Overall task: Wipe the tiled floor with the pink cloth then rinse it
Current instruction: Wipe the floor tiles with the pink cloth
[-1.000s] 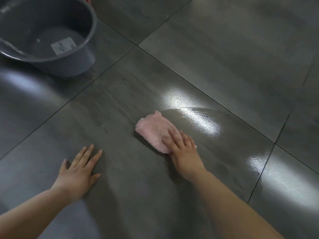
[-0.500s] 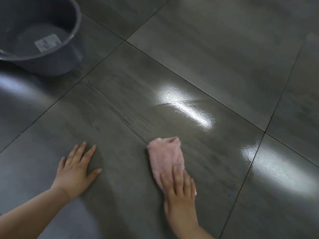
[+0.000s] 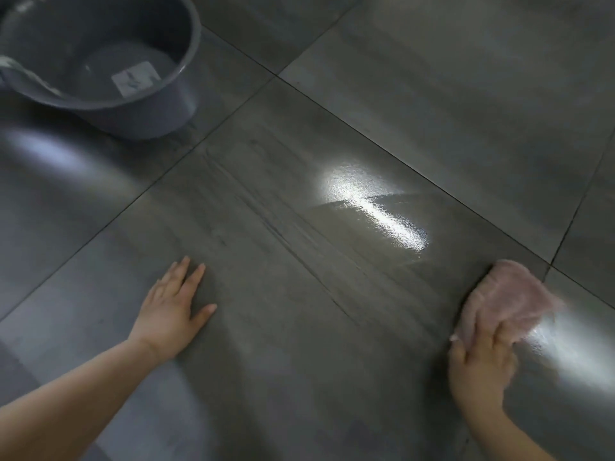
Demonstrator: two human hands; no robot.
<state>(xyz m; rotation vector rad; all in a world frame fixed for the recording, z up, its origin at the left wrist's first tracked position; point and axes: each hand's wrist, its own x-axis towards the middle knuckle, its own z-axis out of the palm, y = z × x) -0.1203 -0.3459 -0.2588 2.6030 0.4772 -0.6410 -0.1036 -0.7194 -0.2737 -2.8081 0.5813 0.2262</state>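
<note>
So the pink cloth (image 3: 509,297) is lying bunched up on the tiled floor (image 3: 299,344) over at the right side of the view. It's sitting right at the corner where the grout lines cross, with its far edge just about touching the joint. We're pressing it down with our right hand (image 3: 479,367). The fingers (image 3: 472,331) are lying fairly straight across the near end of the cloth rather than curling around it, though that whole bit is coming out blurry, so we can't tell the finer details of the hold.

Our left hand (image 3: 169,311) is resting palm down on the same big tile, well apart from the cloth. Its fingers are flat and a little spread, with the thumb sticking out to the side, and it isn't holding anything.

Between the two hands the tile is showing faint dark streaks running diagonally. A bright glare patch (image 3: 376,207) is shining on the tile beyond the cloth, and another shiny patch is glowing just right of our right hand.

Up in the top left corner a grey bucket (image 3: 159,118) is standing upright on the floor, far from the cloth, with a white label (image 3: 134,78) showing at the bottom inside.
</note>
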